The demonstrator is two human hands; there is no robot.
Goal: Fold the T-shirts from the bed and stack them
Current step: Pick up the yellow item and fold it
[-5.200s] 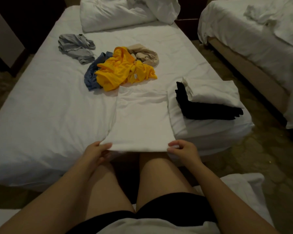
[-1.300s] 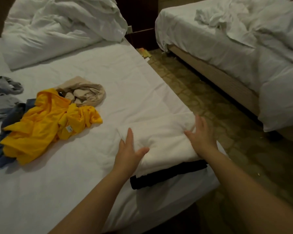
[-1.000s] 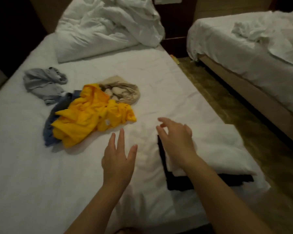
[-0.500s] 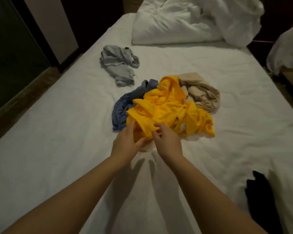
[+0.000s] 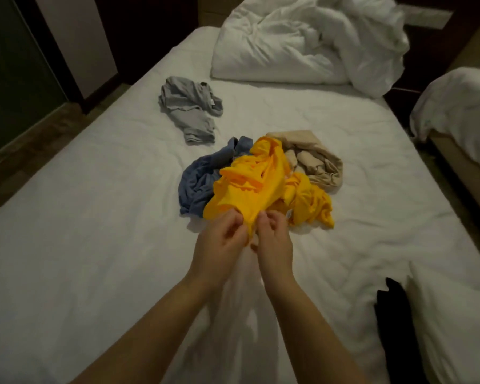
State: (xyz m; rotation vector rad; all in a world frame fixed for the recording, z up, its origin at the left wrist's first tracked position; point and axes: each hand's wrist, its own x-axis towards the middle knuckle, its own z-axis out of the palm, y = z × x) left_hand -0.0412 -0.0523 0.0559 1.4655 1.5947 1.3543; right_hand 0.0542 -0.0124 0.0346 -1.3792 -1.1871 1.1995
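At the far left, a dark glazed panel (image 5: 14,79) and a pale upright panel (image 5: 75,37) stand beyond a strip of wooden floor (image 5: 25,151). The bed (image 5: 81,231), under a white sheet, fills most of the view.

The grey T-shirt (image 5: 190,109) lies crumpled and unfolded on the sheet, apart from the other garments. The blue T-shirt (image 5: 198,181) is also crumpled and lies nearer the camera. Its right side is tucked under the yellow T-shirt (image 5: 255,187).

The left hand (image 5: 219,242) has its fingers curled and pinches the near edge of the yellow T-shirt. That garment sits bunched at the middle of the bed, lapping over the blue one on its left and touching the beige one on its right. The right hand (image 5: 275,242) is just beside the left, with its fingers likewise curled onto the same near edge of yellow cloth. Both forearms reach in from the bottom of the view.

The beige T-shirt (image 5: 316,162) is crumpled, behind and to the right of the yellow one. A white duvet (image 5: 302,42) is heaped at the head of the bed. A black folded garment (image 5: 394,314) lies at the near right corner of the bed, well apart from the loose pile. White fabric lies against its right side, and it cannot be told whether this is a garment or bedding. A second bed (image 5: 460,106) with white bedding stands at the far right, across a gap of floor.
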